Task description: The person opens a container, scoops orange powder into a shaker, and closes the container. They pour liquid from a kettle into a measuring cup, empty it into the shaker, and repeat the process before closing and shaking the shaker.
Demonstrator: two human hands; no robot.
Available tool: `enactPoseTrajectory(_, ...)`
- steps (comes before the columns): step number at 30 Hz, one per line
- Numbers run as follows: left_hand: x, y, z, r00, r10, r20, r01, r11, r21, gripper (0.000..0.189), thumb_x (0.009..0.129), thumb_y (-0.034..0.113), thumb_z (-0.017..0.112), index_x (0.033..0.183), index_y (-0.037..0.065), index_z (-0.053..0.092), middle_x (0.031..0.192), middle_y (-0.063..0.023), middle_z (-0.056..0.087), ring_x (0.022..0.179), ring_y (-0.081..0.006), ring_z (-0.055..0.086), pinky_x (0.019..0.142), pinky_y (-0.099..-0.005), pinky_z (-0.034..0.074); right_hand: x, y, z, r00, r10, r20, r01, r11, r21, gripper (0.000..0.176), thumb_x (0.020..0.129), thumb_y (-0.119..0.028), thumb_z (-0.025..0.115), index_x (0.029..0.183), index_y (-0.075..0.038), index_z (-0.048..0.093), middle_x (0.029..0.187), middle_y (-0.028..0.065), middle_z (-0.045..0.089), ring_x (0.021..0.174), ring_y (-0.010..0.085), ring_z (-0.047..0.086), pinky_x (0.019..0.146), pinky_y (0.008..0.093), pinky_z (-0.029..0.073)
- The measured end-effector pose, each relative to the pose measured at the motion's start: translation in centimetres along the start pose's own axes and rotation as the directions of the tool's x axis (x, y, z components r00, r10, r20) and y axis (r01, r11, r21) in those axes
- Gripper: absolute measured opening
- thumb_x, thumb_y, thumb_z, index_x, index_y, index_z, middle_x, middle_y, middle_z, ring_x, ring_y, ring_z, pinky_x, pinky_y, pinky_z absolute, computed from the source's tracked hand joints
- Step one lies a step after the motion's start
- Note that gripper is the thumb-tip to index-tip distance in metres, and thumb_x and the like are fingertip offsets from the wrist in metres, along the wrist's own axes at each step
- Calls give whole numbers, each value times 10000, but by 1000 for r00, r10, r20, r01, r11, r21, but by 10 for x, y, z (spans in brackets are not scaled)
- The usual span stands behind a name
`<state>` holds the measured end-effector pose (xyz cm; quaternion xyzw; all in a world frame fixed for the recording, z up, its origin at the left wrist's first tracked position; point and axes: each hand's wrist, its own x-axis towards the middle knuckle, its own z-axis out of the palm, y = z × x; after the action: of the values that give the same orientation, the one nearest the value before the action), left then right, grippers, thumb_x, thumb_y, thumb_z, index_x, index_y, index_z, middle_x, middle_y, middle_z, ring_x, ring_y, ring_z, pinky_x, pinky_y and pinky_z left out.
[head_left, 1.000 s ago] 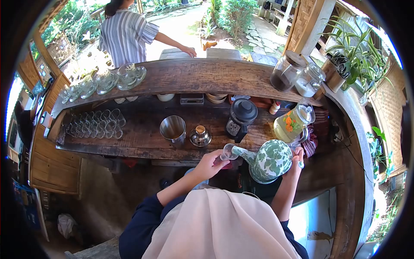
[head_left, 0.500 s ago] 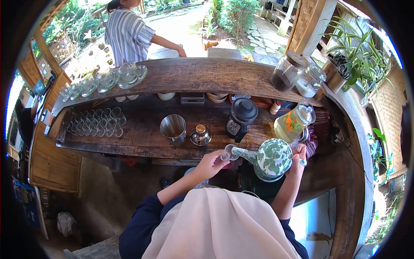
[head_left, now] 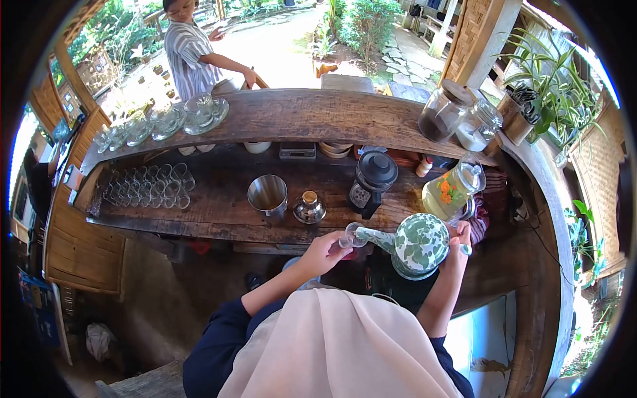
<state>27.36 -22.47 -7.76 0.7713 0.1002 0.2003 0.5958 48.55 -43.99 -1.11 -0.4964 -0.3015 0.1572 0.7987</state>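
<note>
Moved since a second ago: only the striped-shirt person (head_left: 188, 56) beyond the desk (head_left: 219, 215), now farther left and back, turned side-on with an arm stretched toward something at the desk's far edge. Near at hand, next to nothing changed: same tilt on the kettle (head_left: 419, 244), same place for the glass (head_left: 350, 235), just off the desk's near edge and above the gap below. Left hand (head_left: 323, 253) closed round the glass, fingers pinching its side, holding it up to the spout. Right hand (head_left: 458, 240) wrapped on the kettle's handle at the far side, partly hidden behind the body, grip firm by the look of it. Spout tip touching or just over the glass rim; cannot tell which, nor how full the glass. Judging by that steadiness, pour under way and kept even, not broken off. On the desk behind: steel cup (head_left: 267, 195), small lidded pot (head_left: 309, 207), black press (head_left: 373, 180), jug (head_left: 451, 189) with fruit slices just beside the kettle, rows of small glasses (head_left: 149, 189) well to the left.
</note>
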Motion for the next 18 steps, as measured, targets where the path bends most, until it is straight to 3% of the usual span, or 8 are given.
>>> enactPoseTrajectory(1,0,0,0,1000,-1,0,1,1000,-1,328,854,40,649,1166,8,556,1013,-98,654,942,-146,626,845,-286,506,0,-2,0,999,22,27,-23,999,25,677,718,-433,792,977,-112,256,1093,299,586,1014,277,587,906,333,456)
enactPoseTrajectory(11,4,10,0,1000,13,20,-13,1000,-8,312,861,26,637,1159,1,548,1038,-97,641,943,-134,616,840,-285,510,-1,5,-7,1000,22,8,-22,997,73,678,710,-452,792,989,-125,267,1081,283,590,983,278,601,846,344,506)
enactPoseTrajectory(18,14,8,6,999,27,33,-23,991,-131,313,871,69,645,1172,28,568,991,-47,650,875,-87,587,802,-265,479,0,34,-28,992,0,-130,23,985,172,587,750,-539,707,991,-124,368,922,98,601,898,221,628,767,338,548)
